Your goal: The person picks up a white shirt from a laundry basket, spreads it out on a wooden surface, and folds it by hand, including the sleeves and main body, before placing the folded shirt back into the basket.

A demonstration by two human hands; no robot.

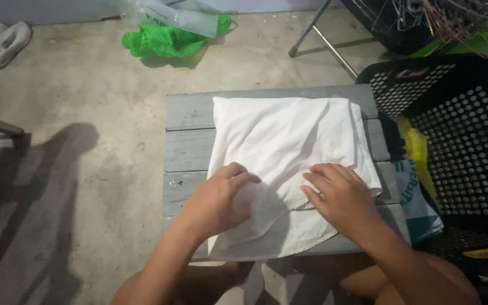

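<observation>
I see my left hand [219,199] and right hand [340,196] pressing flat on a folded white cloth [283,149] atop a grey wooden table [187,141] at centre frame. A black perforated crate [464,141] sits right, a green bag [165,40] upper left.

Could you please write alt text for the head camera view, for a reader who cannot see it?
Both hands, the left hand and right hand, press flat on a folded white cloth lying on a small grey wooden table. A black perforated plastic basket stands to the right, and a green plastic bag lies on the concrete floor behind.
</observation>
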